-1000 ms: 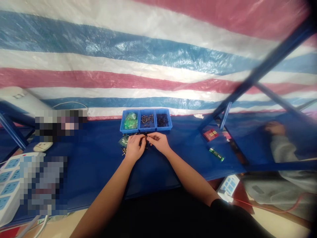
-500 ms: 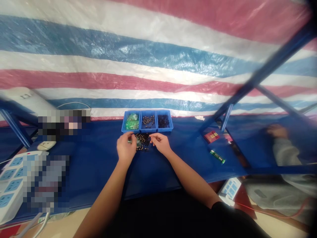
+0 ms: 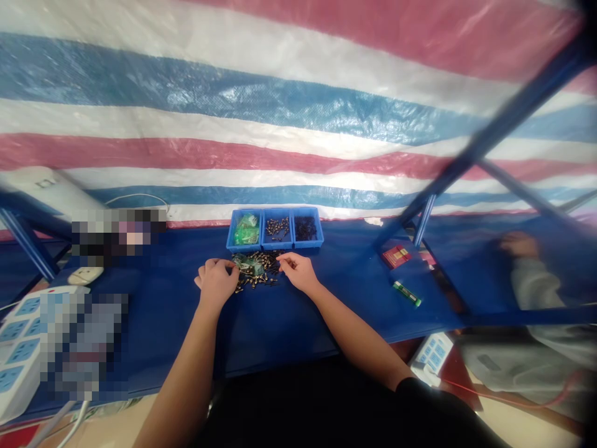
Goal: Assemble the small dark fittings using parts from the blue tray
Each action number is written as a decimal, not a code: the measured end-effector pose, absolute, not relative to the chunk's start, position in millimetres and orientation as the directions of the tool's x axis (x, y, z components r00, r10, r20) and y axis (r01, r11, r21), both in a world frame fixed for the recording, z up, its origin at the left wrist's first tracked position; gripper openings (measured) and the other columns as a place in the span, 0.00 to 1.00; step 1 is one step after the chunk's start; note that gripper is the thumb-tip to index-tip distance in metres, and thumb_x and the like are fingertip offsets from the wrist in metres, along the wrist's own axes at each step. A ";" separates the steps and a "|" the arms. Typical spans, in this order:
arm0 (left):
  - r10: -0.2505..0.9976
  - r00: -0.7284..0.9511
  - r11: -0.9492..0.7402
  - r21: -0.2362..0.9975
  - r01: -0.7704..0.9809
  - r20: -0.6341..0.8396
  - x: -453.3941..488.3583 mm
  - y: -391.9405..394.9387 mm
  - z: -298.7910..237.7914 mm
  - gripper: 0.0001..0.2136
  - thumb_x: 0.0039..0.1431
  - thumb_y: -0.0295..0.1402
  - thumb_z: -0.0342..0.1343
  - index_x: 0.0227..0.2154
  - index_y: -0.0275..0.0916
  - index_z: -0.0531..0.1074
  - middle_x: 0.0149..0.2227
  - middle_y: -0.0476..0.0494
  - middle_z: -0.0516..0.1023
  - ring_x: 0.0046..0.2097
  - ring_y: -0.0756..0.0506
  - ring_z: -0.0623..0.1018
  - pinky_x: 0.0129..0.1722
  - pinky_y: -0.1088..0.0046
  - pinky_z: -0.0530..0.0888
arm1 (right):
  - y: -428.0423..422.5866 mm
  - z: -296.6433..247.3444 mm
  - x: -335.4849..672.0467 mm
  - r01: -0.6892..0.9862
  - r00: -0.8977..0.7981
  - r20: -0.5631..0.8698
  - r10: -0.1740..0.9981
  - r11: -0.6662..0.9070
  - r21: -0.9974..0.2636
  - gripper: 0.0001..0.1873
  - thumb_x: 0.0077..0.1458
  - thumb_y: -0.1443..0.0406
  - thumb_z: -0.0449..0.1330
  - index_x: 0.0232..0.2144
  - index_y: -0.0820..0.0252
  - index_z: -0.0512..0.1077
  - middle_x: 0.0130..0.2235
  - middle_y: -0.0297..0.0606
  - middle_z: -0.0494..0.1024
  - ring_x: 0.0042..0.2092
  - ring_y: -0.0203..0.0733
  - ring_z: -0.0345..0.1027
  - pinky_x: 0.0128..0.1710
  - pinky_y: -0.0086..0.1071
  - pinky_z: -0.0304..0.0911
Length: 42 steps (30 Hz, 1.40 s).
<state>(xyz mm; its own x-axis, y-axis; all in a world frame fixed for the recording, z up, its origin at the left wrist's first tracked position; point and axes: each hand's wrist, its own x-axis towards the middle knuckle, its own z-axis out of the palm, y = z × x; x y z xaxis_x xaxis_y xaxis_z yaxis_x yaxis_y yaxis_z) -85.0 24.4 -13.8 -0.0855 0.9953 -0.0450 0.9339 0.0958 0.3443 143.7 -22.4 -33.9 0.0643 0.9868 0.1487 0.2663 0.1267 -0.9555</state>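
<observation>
A loose pile of small black and brass-coloured screw-like pieces (image 3: 268,264) lies on the blue tabletop, with some dull green pieces (image 3: 252,266) among them. My left hand (image 3: 217,280) is at the pile's left edge, fingers curled and thumb close to the index finger; whatever they hold is hidden. On the right side of the pile, my right hand (image 3: 300,272) pinches thumb and forefinger together over something too small to name. Just behind stand three joined blue bins: a left bin (image 3: 228,244) with green pieces, a middle bin (image 3: 278,246) with brass-and-black pieces, and a right bin (image 3: 321,239) with dark pieces.
A red box (image 3: 395,256) and a green tube (image 3: 407,294) lie to the right, near a blue metal frame (image 3: 459,165). White power strips (image 3: 23,339) sit at the left. Another person's hand (image 3: 518,244) rests beyond the frame. A striped sheet (image 3: 289,109) hangs behind.
My left hand has moved left from over the pile, uncovering more of the green and brass pieces. My right hand stays pinched at the pile's right side. The view has shifted slightly.
</observation>
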 end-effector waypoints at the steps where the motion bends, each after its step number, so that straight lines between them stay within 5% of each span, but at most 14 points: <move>1: 0.995 -0.090 0.099 0.357 0.929 -0.043 -83.4 24.5 -13.7 0.17 0.55 0.45 0.50 0.43 0.43 0.74 0.54 0.35 0.67 0.55 0.29 0.65 0.53 0.46 0.62 | -22.6 -33.1 144.0 0.268 0.063 0.146 0.987 0.124 -0.955 0.14 0.58 0.60 0.54 0.40 0.59 0.76 0.28 0.35 0.78 0.28 0.37 0.71 0.32 0.30 0.67; 4: 0.995 -0.096 0.096 0.379 0.920 -0.017 -82.3 24.5 -14.2 0.24 0.54 0.50 0.51 0.50 0.44 0.69 0.55 0.33 0.67 0.56 0.27 0.64 0.53 0.44 0.61 | -23.0 -31.6 144.4 0.280 0.048 0.146 0.988 0.127 -0.952 0.14 0.58 0.60 0.54 0.40 0.59 0.76 0.28 0.35 0.79 0.28 0.37 0.71 0.31 0.30 0.66; 8: 0.994 -0.106 0.104 0.374 0.922 -0.016 -86.0 27.5 -15.9 0.26 0.49 0.54 0.55 0.45 0.42 0.71 0.54 0.32 0.68 0.56 0.26 0.65 0.53 0.43 0.61 | -23.1 -32.8 143.5 0.292 0.033 0.176 0.984 0.159 -0.943 0.14 0.57 0.61 0.54 0.40 0.59 0.77 0.28 0.35 0.79 0.28 0.37 0.71 0.32 0.30 0.66; 12: 0.993 -0.108 0.114 0.554 0.825 -0.044 -86.8 24.6 -16.1 0.24 0.47 0.50 0.59 0.42 0.40 0.68 0.42 0.37 0.76 0.43 0.36 0.76 0.45 0.55 0.70 | -22.7 -35.6 142.7 0.285 0.038 0.182 0.983 0.164 -0.944 0.13 0.57 0.61 0.55 0.39 0.59 0.77 0.28 0.35 0.79 0.28 0.38 0.72 0.32 0.30 0.67; 15: 0.987 -0.132 0.031 0.697 0.717 0.093 -74.5 12.0 -12.1 0.20 0.48 0.47 0.61 0.39 0.41 0.67 0.36 0.44 0.77 0.34 0.43 0.77 0.38 0.66 0.73 | -22.3 -37.2 142.2 0.282 0.046 0.177 0.983 0.158 -0.946 0.13 0.57 0.62 0.55 0.40 0.59 0.77 0.28 0.35 0.79 0.29 0.38 0.72 0.33 0.31 0.67; 20: 0.954 -0.097 -0.172 0.781 0.601 0.285 -34.2 -5.9 0.2 0.20 0.50 0.44 0.62 0.43 0.41 0.68 0.37 0.45 0.78 0.32 0.46 0.77 0.36 0.69 0.73 | -22.2 -36.2 140.7 0.306 0.074 0.186 0.980 0.155 -0.939 0.15 0.56 0.61 0.56 0.44 0.57 0.76 0.32 0.36 0.80 0.31 0.39 0.72 0.35 0.32 0.67; 26: 0.982 -0.054 -0.164 0.954 0.253 0.183 -2.0 -5.0 -10.6 0.19 0.52 0.43 0.62 0.44 0.40 0.68 0.36 0.44 0.77 0.34 0.46 0.78 0.35 0.71 0.75 | -19.9 -35.7 141.4 0.193 0.121 0.208 0.971 0.182 -0.964 0.13 0.55 0.58 0.59 0.37 0.58 0.77 0.33 0.37 0.79 0.32 0.39 0.71 0.34 0.32 0.67; 30: 0.984 0.013 -0.175 0.977 0.125 0.175 0.2 -8.0 -26.1 0.12 0.57 0.42 0.57 0.37 0.38 0.71 0.34 0.45 0.76 0.33 0.48 0.77 0.36 0.71 0.75 | -16.5 -37.1 145.1 0.020 0.151 0.141 0.978 0.140 -0.990 0.11 0.54 0.57 0.59 0.32 0.59 0.74 0.28 0.35 0.76 0.28 0.39 0.70 0.30 0.31 0.67; 42: 0.997 0.027 -0.068 0.988 -0.137 0.072 -2.4 -2.6 -29.6 0.18 0.53 0.41 0.62 0.43 0.37 0.70 0.35 0.44 0.77 0.28 0.50 0.77 0.28 0.72 0.77 | -19.9 -25.6 141.8 0.016 0.186 0.092 0.978 0.090 -0.996 0.16 0.52 0.53 0.61 0.32 0.60 0.75 0.27 0.35 0.75 0.28 0.38 0.68 0.30 0.31 0.67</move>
<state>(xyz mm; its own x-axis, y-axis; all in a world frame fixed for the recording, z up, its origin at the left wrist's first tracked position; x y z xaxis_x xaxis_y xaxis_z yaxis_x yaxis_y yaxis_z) -2.4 -2.6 -29.6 0.0269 0.9970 0.0720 -0.1367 -0.0677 0.9883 141.8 -19.9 -25.6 0.1859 0.9783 0.0919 0.0160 0.0905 -0.9958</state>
